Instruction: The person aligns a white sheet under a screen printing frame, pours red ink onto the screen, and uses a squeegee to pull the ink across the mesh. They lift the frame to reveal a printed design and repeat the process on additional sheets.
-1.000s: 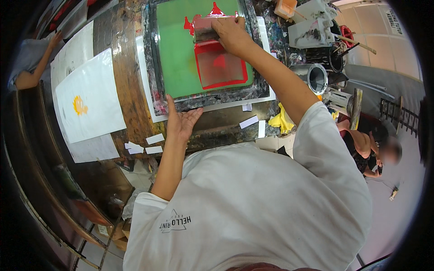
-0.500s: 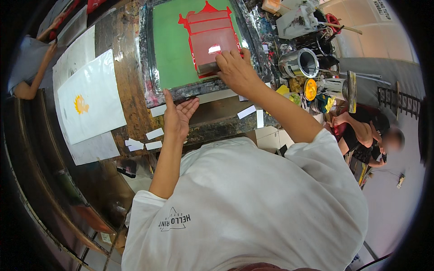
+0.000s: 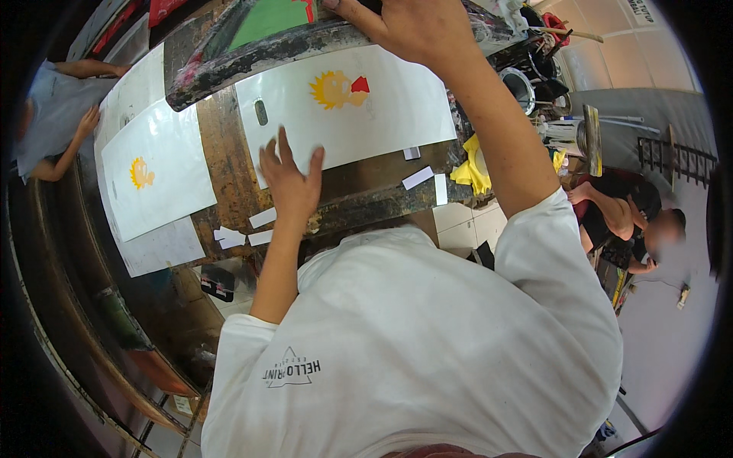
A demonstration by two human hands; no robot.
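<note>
A screen printing frame [image 3: 267,62] with a green mesh [image 3: 263,23] is tilted up at the top of the view, its near edge off the table. My right hand [image 3: 427,30] is closed over that frame; its fingertips are partly cut off by the picture's upper edge. Under the frame lies a white sheet [image 3: 397,99] with an oval handle hole, bearing a yellow and red print [image 3: 340,89]. My left hand [image 3: 294,179] is open, fingers spread, over the sheet's near left edge and holding nothing.
Another white sheet [image 3: 172,172] with a yellow print lies left. Small white strips [image 3: 418,178] line the stained table's [image 3: 221,145] near edge. A yellow cloth [image 3: 475,168] and cans [image 3: 518,88] are right. One person [image 3: 57,114] stands far left; another [image 3: 622,206] sits right.
The frame has tilted up, uncovering the printed sheet. My right hand has moved up from the squeegee area with the frame; my left hand has left the frame's near edge and spread over the sheet.
</note>
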